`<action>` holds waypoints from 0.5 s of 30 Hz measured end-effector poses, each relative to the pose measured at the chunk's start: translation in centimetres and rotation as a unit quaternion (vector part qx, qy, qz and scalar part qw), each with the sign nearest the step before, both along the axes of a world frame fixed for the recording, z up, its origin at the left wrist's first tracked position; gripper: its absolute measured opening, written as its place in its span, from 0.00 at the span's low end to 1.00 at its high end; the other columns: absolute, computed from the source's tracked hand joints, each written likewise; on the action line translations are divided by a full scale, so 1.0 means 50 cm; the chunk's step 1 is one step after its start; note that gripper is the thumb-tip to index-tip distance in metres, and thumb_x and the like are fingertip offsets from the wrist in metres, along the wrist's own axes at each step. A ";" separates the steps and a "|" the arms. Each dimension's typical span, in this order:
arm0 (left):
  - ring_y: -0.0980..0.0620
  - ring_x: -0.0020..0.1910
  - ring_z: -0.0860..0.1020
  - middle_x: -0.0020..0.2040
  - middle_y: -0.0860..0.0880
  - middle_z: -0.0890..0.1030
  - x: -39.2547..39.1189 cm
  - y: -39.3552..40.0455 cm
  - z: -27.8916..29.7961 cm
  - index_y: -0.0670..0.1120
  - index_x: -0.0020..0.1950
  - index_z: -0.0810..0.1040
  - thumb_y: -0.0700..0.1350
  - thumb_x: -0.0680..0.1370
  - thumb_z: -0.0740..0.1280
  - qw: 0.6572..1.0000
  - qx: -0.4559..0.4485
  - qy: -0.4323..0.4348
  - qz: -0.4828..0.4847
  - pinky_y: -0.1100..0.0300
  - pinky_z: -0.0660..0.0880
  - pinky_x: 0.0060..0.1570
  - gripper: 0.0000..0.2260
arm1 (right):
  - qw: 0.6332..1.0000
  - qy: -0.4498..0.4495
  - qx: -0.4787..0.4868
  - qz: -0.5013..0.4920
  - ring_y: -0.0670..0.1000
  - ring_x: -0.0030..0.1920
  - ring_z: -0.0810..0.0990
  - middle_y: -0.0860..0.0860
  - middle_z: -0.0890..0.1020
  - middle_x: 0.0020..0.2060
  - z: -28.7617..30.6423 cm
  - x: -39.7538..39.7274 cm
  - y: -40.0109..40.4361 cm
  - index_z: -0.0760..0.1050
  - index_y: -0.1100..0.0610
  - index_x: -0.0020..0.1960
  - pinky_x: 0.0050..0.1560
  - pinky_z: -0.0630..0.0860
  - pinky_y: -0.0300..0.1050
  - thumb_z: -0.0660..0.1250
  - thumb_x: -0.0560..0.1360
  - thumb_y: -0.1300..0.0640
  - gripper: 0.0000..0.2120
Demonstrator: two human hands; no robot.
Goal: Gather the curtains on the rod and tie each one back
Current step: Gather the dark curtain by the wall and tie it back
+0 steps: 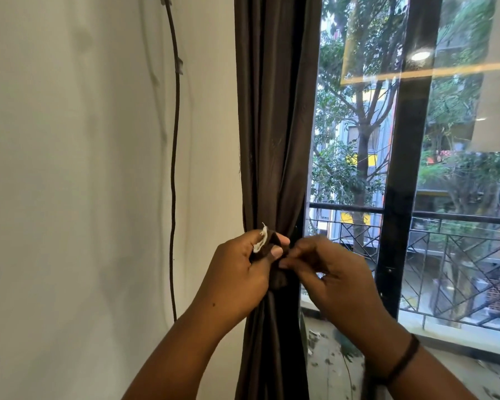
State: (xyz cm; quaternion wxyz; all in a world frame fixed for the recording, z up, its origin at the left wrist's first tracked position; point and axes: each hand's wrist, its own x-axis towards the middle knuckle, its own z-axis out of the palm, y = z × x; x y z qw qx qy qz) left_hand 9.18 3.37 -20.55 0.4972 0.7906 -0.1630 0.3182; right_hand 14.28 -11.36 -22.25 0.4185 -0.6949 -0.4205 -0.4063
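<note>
Legible text, labels, brands, numbers, signs: none. The dark curtain bears no print. The pale frayed tag at the left hand is blank as far as can be seen. Building fronts beyond the window glass, above and past the right hand, are too blurred to read.

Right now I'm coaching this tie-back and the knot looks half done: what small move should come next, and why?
Probably draw the two ends apart to snug the knot. The left hand grips a tie end with a frayed white tip, the right hand pinches fabric at the knot, and the dark curtain is already bunched there, between the wall and the window.
</note>
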 end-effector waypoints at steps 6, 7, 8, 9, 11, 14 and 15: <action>0.62 0.46 0.80 0.46 0.61 0.82 -0.010 0.003 -0.008 0.60 0.46 0.79 0.46 0.75 0.64 0.993 0.055 -0.102 0.001 0.70 0.76 0.45 0.09 | 0.998 0.006 -0.058 0.033 0.30 0.41 0.77 0.30 0.77 0.43 0.024 0.006 0.007 0.72 0.42 0.55 0.43 0.70 0.22 0.73 0.66 0.55 0.21; 0.61 0.45 0.81 0.46 0.60 0.82 -0.008 0.006 -0.010 0.58 0.46 0.80 0.46 0.75 0.64 0.991 0.077 -0.111 0.010 0.69 0.77 0.45 0.08 | 0.997 -0.013 -0.081 0.009 0.26 0.42 0.74 0.29 0.75 0.42 0.025 0.008 0.006 0.72 0.43 0.55 0.44 0.67 0.19 0.73 0.65 0.56 0.21; 0.59 0.44 0.81 0.44 0.58 0.82 -0.005 0.008 -0.015 0.56 0.48 0.80 0.46 0.75 0.63 0.985 0.112 -0.126 0.033 0.65 0.78 0.45 0.07 | 0.994 -0.033 -0.102 -0.026 0.25 0.43 0.72 0.30 0.75 0.42 0.026 0.010 0.007 0.72 0.44 0.54 0.43 0.65 0.17 0.72 0.66 0.56 0.20; 0.56 0.40 0.81 0.42 0.55 0.82 0.000 0.012 -0.019 0.55 0.50 0.78 0.46 0.75 0.63 0.974 0.160 -0.143 0.074 0.59 0.79 0.44 0.08 | 0.989 -0.058 -0.120 -0.067 0.27 0.42 0.73 0.32 0.76 0.41 0.027 0.011 0.010 0.73 0.44 0.53 0.40 0.65 0.17 0.71 0.66 0.54 0.17; 0.51 0.34 0.80 0.37 0.54 0.82 0.002 0.013 -0.020 0.53 0.48 0.80 0.42 0.71 0.64 0.938 0.266 -0.147 0.168 0.53 0.78 0.39 0.10 | 0.975 -0.096 -0.136 -0.146 0.38 0.37 0.76 0.39 0.80 0.41 0.024 0.014 0.016 0.74 0.45 0.50 0.29 0.61 0.21 0.66 0.70 0.46 0.10; 0.50 0.34 0.81 0.41 0.52 0.83 -0.004 -0.002 -0.017 0.51 0.49 0.81 0.40 0.67 0.66 0.917 0.302 -0.111 0.236 0.55 0.77 0.36 0.13 | 0.962 -0.131 -0.123 -0.204 0.45 0.28 0.78 0.43 0.80 0.37 0.014 0.018 0.031 0.75 0.47 0.47 0.25 0.60 0.32 0.60 0.71 0.42 0.11; 0.50 0.36 0.80 0.45 0.51 0.81 -0.012 -0.011 -0.012 0.51 0.52 0.80 0.39 0.70 0.67 0.925 0.291 -0.096 0.226 0.54 0.79 0.37 0.13 | 0.960 -0.142 -0.115 -0.211 0.46 0.27 0.78 0.44 0.80 0.36 0.013 0.019 0.036 0.74 0.47 0.47 0.24 0.60 0.34 0.60 0.71 0.42 0.11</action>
